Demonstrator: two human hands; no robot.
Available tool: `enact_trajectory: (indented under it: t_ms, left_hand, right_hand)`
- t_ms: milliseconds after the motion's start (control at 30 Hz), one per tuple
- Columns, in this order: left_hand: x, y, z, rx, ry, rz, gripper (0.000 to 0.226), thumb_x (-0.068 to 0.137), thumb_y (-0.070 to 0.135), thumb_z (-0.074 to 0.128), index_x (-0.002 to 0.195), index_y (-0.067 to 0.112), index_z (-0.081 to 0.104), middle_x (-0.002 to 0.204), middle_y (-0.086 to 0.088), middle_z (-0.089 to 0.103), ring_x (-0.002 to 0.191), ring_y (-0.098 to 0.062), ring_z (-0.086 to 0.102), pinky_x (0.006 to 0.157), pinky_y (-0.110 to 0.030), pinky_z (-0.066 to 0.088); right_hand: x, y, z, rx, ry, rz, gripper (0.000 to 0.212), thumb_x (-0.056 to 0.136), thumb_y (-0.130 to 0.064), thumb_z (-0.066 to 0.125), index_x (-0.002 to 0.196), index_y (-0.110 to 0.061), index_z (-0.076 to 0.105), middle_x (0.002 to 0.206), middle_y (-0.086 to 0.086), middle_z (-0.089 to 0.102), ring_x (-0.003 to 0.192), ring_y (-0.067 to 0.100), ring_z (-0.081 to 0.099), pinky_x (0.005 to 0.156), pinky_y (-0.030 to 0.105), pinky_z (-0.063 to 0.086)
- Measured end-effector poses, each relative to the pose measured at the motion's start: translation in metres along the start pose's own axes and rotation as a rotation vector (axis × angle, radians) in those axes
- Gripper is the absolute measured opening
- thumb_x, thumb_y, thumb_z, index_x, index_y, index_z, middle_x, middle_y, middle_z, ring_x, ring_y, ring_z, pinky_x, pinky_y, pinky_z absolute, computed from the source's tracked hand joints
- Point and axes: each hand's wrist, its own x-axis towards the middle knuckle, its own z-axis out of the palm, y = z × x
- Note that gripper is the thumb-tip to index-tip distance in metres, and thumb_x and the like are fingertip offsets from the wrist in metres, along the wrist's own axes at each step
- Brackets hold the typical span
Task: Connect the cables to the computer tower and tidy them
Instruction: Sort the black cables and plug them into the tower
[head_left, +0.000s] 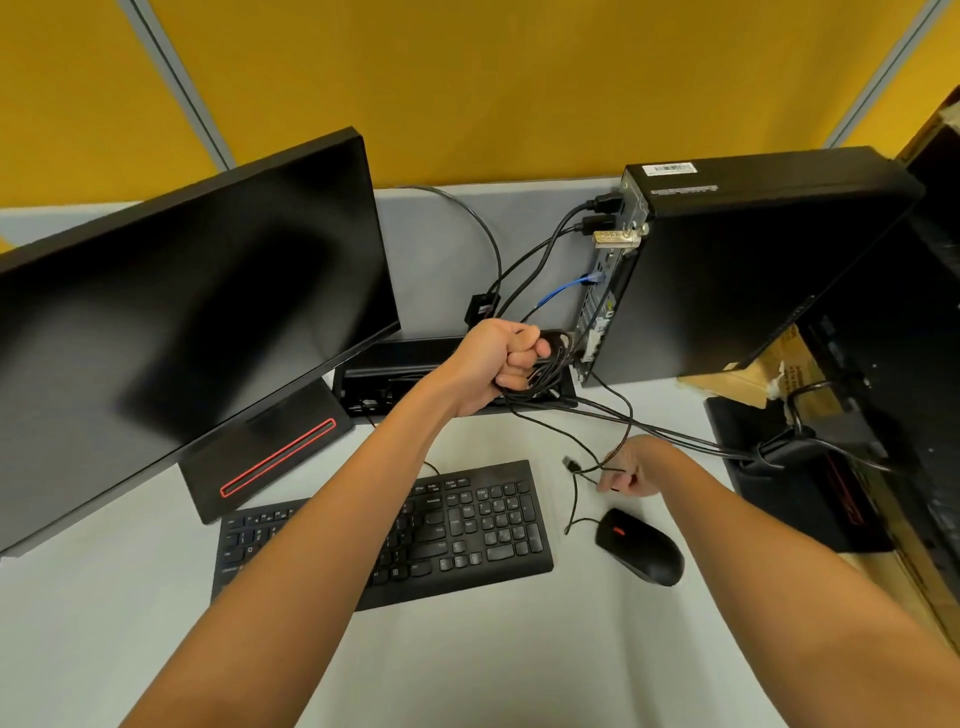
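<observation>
1. While both bare arms reach forward over a pale desk (467, 670), the left hand (498, 364) is held up near the middle of the view, fingers curled tight around a bundle of black cables (550, 369).
2. That bundle hangs in loops just beside the lower rear corner of the computer tower (737, 270), which stands upright at the back right of the desk with its port side facing left.
3. Several plugs already sit in the tower's rear panel: black cables near the top, a pale connector with thumbscrews (615, 239) under them, and a blue network cable (569, 288) lower down.
4. The right hand (631, 470) is lower and nearer, over the desk just behind a black mouse (641, 545). Its fingers are curled and pinch a thin black cable (574, 499), whose loose plug end (570, 463) sticks out to the left of the hand.
5. Thin strands run from the left hand's bundle down toward the right hand and away to the right.
6. A black keyboard (467, 525) lies under the left forearm, beside the mouse.
7. A dark monitor (182, 322), tilted, fills the left side; its stand base carries a red outlined slot.
8. A black cable tray opening (405, 374) sits in the desk behind the keyboard.
9. Yellow partition panels (467, 78) rise behind the desk.
</observation>
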Motion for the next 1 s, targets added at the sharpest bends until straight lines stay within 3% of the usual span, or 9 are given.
enact_trajectory:
  t_ms: [67, 167, 267, 467, 567, 667, 800, 900, 1000]
  left_hand:
    - [0.001, -0.002, 0.0, 0.039, 0.039, 0.006, 0.031, 0.099, 0.004, 0.029, 0.075, 0.006, 0.049, 0.049, 0.007, 0.029, 0.04, -0.005, 0.019, 0.038, -0.016, 0.018]
    - [0.001, -0.005, 0.001, 0.098, 0.062, 0.006, 0.03, 0.1, 0.006, 0.031, 0.075, 0.009, 0.047, 0.052, 0.006, 0.03, 0.041, -0.005, 0.021, 0.038, -0.016, 0.019]
    - [0.0, -0.008, -0.003, 0.109, 0.068, -0.009, 0.027, 0.099, 0.005, 0.032, 0.075, 0.011, 0.043, 0.057, 0.004, 0.031, 0.041, -0.004, 0.022, 0.039, -0.016, 0.019]
    - [-0.001, -0.024, -0.017, 0.197, 0.101, 0.033, 0.031, 0.098, 0.001, 0.035, 0.07, 0.015, 0.035, 0.054, 0.004, 0.032, 0.042, -0.007, 0.021, 0.04, -0.018, 0.02]
    - [-0.002, -0.027, -0.017, 0.139, 0.189, 0.043, 0.01, 0.099, 0.004, 0.039, 0.096, 0.012, 0.045, 0.06, 0.002, 0.035, 0.044, -0.006, 0.028, 0.042, -0.019, 0.027]
    - [0.001, -0.029, -0.013, 0.124, 0.207, 0.036, 0.021, 0.098, 0.003, 0.038, 0.11, 0.012, 0.052, 0.063, 0.001, 0.036, 0.047, -0.006, 0.03, 0.044, -0.02, 0.028]
    - [0.005, -0.034, -0.008, 0.101, 0.129, 0.012, 0.031, 0.094, -0.003, 0.03, 0.1, 0.007, 0.059, 0.059, 0.0, 0.047, 0.043, -0.006, 0.034, 0.043, -0.018, 0.027]
    - [0.012, -0.036, -0.006, 0.09, 0.141, 0.021, 0.033, 0.097, -0.001, 0.029, 0.103, 0.01, 0.06, 0.055, 0.002, 0.044, 0.043, -0.006, 0.032, 0.044, -0.019, 0.025]
    - [0.016, -0.034, 0.0, 0.219, 0.22, 0.043, 0.036, 0.096, 0.001, 0.033, 0.098, 0.018, 0.064, 0.056, 0.007, 0.051, 0.045, -0.002, 0.043, 0.045, -0.017, 0.033]
  right_hand:
    - [0.003, 0.005, -0.004, -0.168, -0.038, 0.041, 0.024, 0.095, -0.003, 0.053, 0.072, -0.009, 0.055, 0.107, -0.015, 0.042, 0.051, 0.006, 0.023, 0.04, 0.016, 0.022]
    - [-0.013, 0.007, 0.002, -0.164, -0.033, -0.02, 0.013, 0.096, -0.011, 0.054, 0.085, -0.009, 0.061, 0.078, -0.006, 0.044, 0.043, 0.004, 0.027, 0.04, 0.013, 0.025]
    - [-0.036, -0.006, 0.002, 0.041, 0.009, -0.237, 0.01, 0.094, -0.008, 0.058, 0.087, -0.009, 0.066, 0.078, 0.0, 0.054, 0.056, 0.005, 0.031, 0.041, 0.009, 0.029]
    - [-0.08, -0.028, -0.003, 0.165, 0.16, -0.77, 0.021, 0.098, -0.011, 0.05, 0.085, -0.015, 0.066, 0.089, -0.002, 0.064, 0.073, 0.01, 0.046, 0.056, 0.02, 0.034]
    - [-0.089, -0.033, 0.003, 0.187, 0.18, -0.885, 0.03, 0.098, -0.003, 0.047, 0.082, -0.019, 0.067, 0.08, -0.002, 0.065, 0.068, 0.003, 0.049, 0.052, 0.016, 0.034]
    - [-0.097, -0.037, 0.011, 0.234, 0.139, -0.967, 0.021, 0.098, -0.011, 0.052, 0.083, -0.013, 0.066, 0.07, -0.006, 0.063, 0.055, -0.002, 0.048, 0.047, 0.013, 0.031]
    - [-0.101, -0.044, 0.016, 0.428, -0.041, -1.034, 0.02, 0.094, -0.002, 0.054, 0.11, -0.004, 0.066, 0.078, 0.003, 0.065, 0.056, 0.003, 0.047, 0.046, 0.014, 0.034]
    - [-0.099, -0.047, 0.016, 0.658, -0.182, -1.034, 0.032, 0.092, -0.005, 0.057, 0.123, -0.006, 0.06, 0.101, 0.015, 0.063, 0.079, 0.012, 0.06, 0.072, 0.021, 0.056]
    - [-0.098, -0.045, 0.018, 0.803, -0.329, -1.041, 0.04, 0.099, -0.016, 0.044, 0.138, -0.005, 0.049, 0.113, 0.017, 0.062, 0.096, 0.019, 0.062, 0.093, 0.036, 0.052]
